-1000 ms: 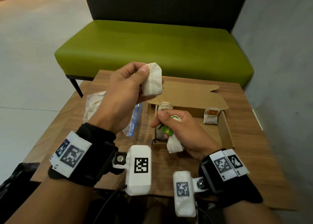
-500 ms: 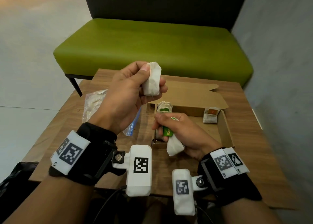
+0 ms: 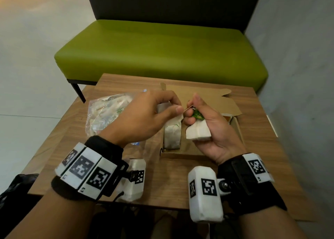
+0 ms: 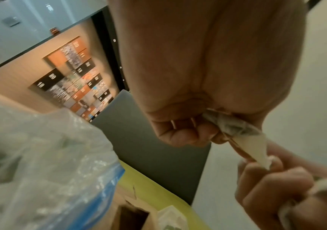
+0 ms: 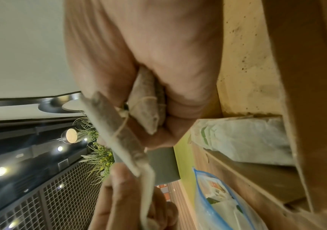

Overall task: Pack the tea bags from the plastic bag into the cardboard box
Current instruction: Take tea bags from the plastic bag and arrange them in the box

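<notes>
Head view: since a moment ago the left hand (image 3: 144, 115) has come down to the right hand (image 3: 207, 128); both pinch tea bags (image 3: 197, 133) above the cardboard box (image 3: 235, 128), seemingly untangling strings before packing.

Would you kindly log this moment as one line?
left hand: grips white paper tea bag | right hand: grips second white tea bag | open brown cardboard box: partly filled

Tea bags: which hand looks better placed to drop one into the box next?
Probably the right hand: it holds a tea bag directly above the open box. The left hand pinches something beside it.
</notes>
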